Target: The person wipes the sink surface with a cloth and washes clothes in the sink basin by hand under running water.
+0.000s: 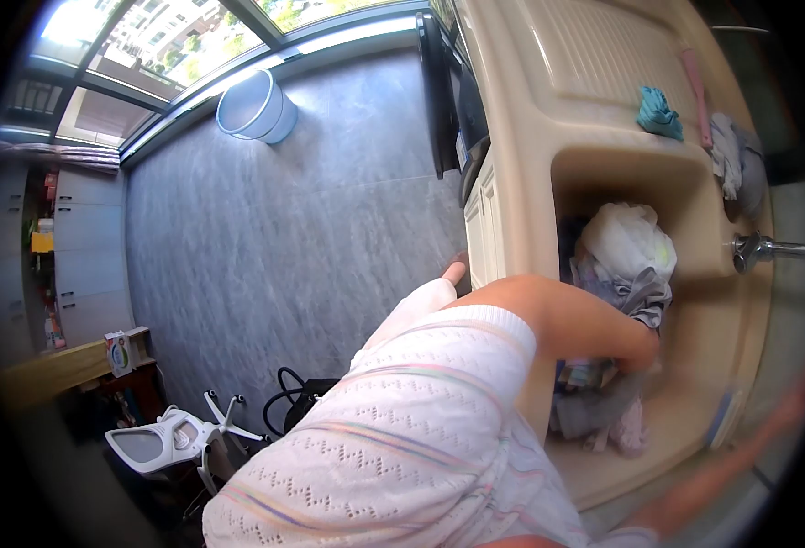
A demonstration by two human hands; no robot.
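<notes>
My left hand (640, 351) reaches down into a beige laundry sink (704, 365), among a pile of clothes. Its fingers are hidden or blurred, so its grip does not show. Close beside it lies a grey garment (641, 297), with a whitish, translucent bundle (629, 239) above that in the view. A pink cloth (629, 431) and a dark grey one (580, 413) lie on the other side of the hand. My right hand (799, 397) is stretched out past the sink's edge, smeared by motion at the dark rim of the view; what it touches cannot be made out.
A metal faucet (757, 251) juts over the sink. A teal cloth (659, 113), a pink stick-like tool (697, 96) and grey cloths (736, 160) lie along the ledge beside the washboard (612, 46). A pale blue bucket (258, 108) and a white chair (169, 440) stand on the floor.
</notes>
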